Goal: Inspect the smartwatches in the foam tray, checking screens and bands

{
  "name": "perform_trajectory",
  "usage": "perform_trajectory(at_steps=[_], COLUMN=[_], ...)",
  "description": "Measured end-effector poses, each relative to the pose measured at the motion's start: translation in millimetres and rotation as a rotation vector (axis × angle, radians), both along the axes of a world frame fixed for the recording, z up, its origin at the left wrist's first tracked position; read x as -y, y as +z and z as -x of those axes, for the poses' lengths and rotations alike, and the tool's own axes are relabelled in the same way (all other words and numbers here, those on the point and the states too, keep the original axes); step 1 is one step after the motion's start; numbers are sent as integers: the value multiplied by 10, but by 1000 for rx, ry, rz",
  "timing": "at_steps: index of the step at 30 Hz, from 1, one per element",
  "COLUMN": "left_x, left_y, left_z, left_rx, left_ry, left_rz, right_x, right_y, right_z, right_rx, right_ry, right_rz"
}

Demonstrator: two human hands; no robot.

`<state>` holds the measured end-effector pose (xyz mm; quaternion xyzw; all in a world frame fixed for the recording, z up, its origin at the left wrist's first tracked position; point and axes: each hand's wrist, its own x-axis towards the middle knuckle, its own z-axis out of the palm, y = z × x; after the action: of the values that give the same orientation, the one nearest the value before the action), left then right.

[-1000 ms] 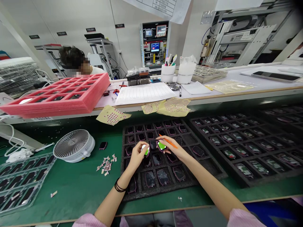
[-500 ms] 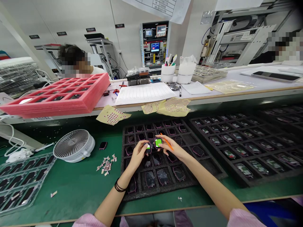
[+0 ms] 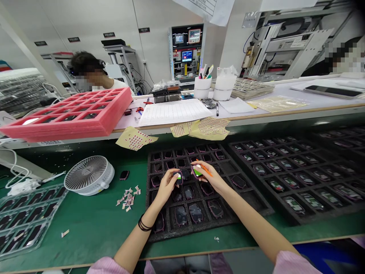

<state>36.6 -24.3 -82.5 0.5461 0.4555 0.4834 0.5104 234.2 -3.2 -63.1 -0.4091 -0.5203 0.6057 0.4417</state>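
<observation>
My left hand [image 3: 168,184] pinches a smartwatch body [image 3: 178,177] whose screen glows green and white. In my right hand [image 3: 210,176] is a second smartwatch body [image 3: 197,171], its lit green screen tilted and partly covered by the thumb. An orange stick, perhaps a pen [image 3: 205,169], is also tucked between the right fingers. Both hands are over a black foam tray [image 3: 228,167], whose compartments hold several purple-edged watch bodies with dark screens, such as the front watch body [image 3: 196,212]. The far fingertips of both hands are partly hidden.
Another foam tray [image 3: 281,194] with watches lies to the right. On the left are a white fan [image 3: 89,175], small pale tabs [image 3: 127,198] and a clear plastic tray [image 3: 28,220]. A pink foam tray [image 3: 99,127] rests on the raised shelf; a person [image 3: 88,72] sits beyond.
My right hand has moved slightly right with its smartwatch, away from the left one, and that watch is now more tilted. The left hand stays nearly in place.
</observation>
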Motion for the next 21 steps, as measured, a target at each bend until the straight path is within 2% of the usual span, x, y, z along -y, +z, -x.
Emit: perform_trajectory(at_steps=[14,21], left_x=[-18,22], left_y=[-59,-77], left_z=[11,3], left_rx=[26,-95], left_ry=[-5,-74], left_rz=[-3,-126], right_x=[-81,-49], right_y=[-127,-82], right_z=[24,18], right_rx=[-92,-76], right_ry=[30,0], right_rz=[-30,-22])
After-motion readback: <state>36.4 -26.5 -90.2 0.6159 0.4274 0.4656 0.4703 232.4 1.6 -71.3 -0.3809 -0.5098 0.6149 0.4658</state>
